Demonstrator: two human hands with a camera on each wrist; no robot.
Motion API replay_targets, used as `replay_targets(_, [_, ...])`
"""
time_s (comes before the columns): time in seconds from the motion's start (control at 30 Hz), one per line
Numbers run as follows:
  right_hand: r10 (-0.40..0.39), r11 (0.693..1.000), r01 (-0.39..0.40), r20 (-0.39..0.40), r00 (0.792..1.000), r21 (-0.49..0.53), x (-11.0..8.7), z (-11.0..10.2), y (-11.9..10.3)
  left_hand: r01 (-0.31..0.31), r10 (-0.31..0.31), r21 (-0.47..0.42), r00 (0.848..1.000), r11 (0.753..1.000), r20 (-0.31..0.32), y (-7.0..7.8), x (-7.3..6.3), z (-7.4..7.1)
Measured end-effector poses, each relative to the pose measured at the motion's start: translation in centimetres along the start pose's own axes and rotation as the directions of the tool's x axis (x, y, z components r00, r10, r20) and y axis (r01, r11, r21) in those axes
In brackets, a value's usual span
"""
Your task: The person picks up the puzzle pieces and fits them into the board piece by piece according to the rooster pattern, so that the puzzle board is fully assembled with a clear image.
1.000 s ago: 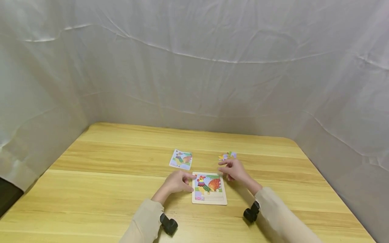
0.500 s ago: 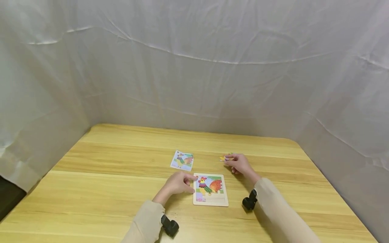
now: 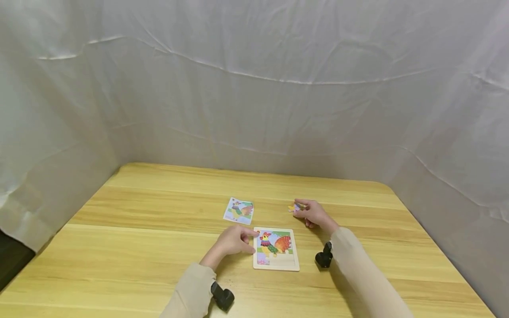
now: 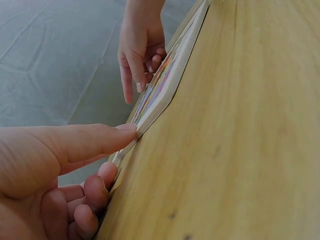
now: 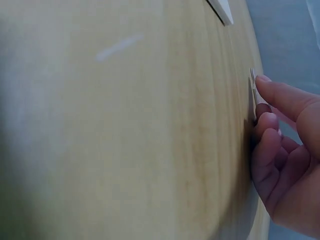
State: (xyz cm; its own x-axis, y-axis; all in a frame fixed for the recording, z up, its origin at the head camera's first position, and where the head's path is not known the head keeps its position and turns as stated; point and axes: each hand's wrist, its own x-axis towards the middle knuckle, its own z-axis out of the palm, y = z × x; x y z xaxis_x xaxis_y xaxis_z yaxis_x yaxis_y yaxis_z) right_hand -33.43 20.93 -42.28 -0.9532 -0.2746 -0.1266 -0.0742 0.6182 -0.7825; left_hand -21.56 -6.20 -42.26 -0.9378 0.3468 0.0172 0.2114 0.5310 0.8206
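A square wooden puzzle tray (image 3: 284, 268) lies on the table, its rooster picture (image 3: 272, 242) partly filled in and bare wood showing at the lower right. At the tray's left edge, my left hand (image 3: 232, 240) touches the rim with an extended index finger and thumb; its other fingers are bent in the left wrist view. Beyond the tray's upper right corner, my right hand (image 3: 312, 213) pinches a small puzzle piece (image 5: 258, 95) between thumb and fingers. Loose yellow and lilac puzzle pieces (image 3: 293, 207) lie by its fingertips, partly covered by the hand.
A paper card (image 3: 239, 210) printed with the same rooster lies behind the tray, to its left. The wooden table (image 3: 139, 251) is bounded at the back and sides by a pale cloth curtain (image 3: 254, 119).
My right hand has moved away from the tray's upper right corner to the loose pieces and closed its fingertips there. The left hand stays at the tray's left edge.
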Motion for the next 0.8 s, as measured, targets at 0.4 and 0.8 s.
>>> replay_targets(0.4, [-0.010,1.000,0.010,0.009,1.000,0.000,0.33,0.10,0.25,-0.036,0.036,-0.001,0.999,0.999,0.002,0.12,-0.10,-0.16])
replay_targets(0.8, [-0.011,1.000,0.011,-0.016,1.000,-0.007,0.37,0.28,0.10,0.006,-0.006,-0.006,1.000,1.000,0.000,0.01,-0.02,-0.16])
